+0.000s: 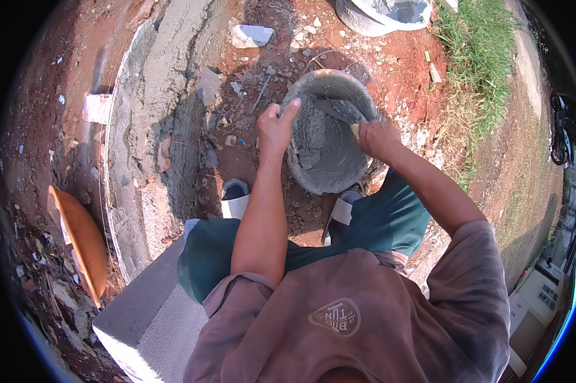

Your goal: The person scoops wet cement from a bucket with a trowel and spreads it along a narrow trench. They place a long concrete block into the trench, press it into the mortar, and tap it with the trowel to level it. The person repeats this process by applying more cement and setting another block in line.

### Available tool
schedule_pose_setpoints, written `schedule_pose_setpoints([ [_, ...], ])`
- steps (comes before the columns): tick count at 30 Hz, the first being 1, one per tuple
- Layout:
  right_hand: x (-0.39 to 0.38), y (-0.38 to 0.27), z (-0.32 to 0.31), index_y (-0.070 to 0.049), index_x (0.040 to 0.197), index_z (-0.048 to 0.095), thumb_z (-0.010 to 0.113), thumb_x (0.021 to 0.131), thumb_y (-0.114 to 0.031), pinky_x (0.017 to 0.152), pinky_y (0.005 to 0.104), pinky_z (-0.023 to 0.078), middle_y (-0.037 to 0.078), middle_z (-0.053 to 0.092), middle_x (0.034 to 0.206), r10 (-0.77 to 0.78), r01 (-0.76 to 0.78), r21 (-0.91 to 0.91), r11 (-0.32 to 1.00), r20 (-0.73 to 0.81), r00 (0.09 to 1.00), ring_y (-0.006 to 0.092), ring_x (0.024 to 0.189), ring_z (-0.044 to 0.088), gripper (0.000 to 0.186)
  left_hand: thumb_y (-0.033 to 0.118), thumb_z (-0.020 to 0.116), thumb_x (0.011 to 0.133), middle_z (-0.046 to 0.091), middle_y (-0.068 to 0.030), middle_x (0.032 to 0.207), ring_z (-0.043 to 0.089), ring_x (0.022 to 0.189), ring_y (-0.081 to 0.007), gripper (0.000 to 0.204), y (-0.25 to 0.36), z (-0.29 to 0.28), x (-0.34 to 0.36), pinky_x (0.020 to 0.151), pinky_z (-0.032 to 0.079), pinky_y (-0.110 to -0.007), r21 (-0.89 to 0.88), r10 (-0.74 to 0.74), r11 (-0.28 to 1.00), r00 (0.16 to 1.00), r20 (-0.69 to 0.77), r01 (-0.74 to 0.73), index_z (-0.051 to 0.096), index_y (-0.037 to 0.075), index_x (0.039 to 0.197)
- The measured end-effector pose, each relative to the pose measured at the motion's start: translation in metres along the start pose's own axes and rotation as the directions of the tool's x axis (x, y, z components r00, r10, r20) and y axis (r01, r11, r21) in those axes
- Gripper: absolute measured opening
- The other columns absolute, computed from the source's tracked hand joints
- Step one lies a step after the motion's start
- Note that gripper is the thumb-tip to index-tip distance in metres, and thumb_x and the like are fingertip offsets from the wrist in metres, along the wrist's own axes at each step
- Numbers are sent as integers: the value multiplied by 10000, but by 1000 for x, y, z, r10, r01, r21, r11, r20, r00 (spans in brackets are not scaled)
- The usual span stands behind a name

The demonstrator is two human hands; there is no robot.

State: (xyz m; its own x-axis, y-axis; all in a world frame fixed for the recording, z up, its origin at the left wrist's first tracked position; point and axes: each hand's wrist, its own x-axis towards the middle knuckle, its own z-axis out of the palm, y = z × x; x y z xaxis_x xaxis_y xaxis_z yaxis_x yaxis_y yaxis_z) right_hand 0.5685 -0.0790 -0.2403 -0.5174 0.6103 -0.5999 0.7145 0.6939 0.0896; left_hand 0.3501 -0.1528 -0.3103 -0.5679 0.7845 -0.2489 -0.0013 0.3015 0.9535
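A grey-coated bucket of wet mortar rests on the dirt between my sandalled feet. My left hand is closed on its left rim, thumb raised over the edge. My right hand grips the light handle of a trowel at the bucket's right side, its mortar-covered blade angled inside against the upper part of the bowl.
Along the left runs a rough, freshly plastered low ledge. An orange curved object lies beyond it, and a grey block is at lower left. A white bucket stands ahead; grass and a path border the right.
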Motion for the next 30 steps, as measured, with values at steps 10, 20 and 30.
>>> schedule_pose_setpoints([
  [10,-19,-43,17,3,931,641,551,803,-237,790,433,506,192,655,956,-110,33,248,968,302,947,353,907,631,287,392,729,760,310,-42,547,299,557,-134,568,9,-10,-6,495,320,-358,33,19,999,995,-99,-15,370,-15,590],
  [20,-60,-25,4,-6,897,614,624,817,-252,520,274,460,30,562,646,-213,-256,850,460,385,898,118,550,556,260,395,738,748,362,-85,530,315,542,-157,560,17,-8,10,501,346,-360,-8,-33,999,996,-82,32,402,-21,581],
  [30,-115,6,-69,-13,927,612,615,850,-202,482,235,437,17,557,677,-97,-327,929,174,347,933,86,522,535,205,363,728,776,303,19,536,266,553,-85,552,-14,4,33,454,252,-321,-243,-87,967,995,-38,76,350,40,537],
])
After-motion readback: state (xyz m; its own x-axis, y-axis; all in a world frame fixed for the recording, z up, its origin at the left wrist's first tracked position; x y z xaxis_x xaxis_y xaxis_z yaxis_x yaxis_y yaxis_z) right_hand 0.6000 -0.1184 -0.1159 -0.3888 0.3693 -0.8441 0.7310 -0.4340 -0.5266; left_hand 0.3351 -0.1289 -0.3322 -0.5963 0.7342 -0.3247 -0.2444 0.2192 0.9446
